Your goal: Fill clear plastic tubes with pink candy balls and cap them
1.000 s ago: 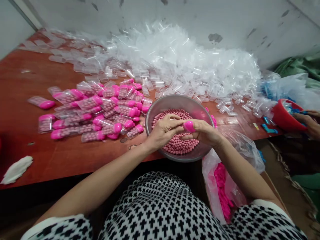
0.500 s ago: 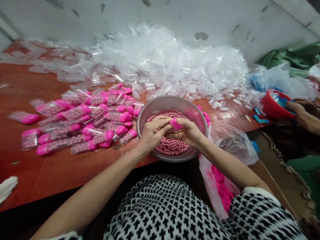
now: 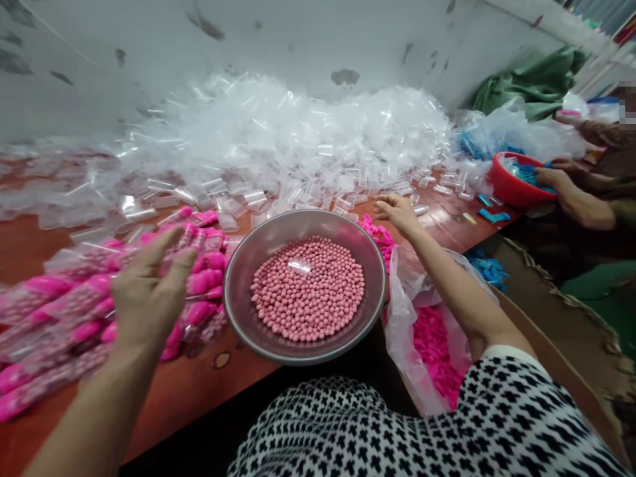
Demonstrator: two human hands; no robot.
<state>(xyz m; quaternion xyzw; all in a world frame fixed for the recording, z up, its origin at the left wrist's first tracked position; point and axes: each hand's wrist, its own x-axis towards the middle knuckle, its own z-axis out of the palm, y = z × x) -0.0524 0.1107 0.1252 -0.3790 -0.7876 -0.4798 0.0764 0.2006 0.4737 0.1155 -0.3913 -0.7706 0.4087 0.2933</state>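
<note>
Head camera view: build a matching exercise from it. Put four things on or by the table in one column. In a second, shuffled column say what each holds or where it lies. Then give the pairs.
Things
1. metal bowl
2. red bowl
3. clear bag
4. heap of empty clear tubes

Descriptions
a. holds bright pink caps
b. holds pale pink balls
c. piled along the wall at the back of the table
d. far right, with another person's hand at it

Pairs: 1-b, 2-d, 3-a, 4-c.
</note>
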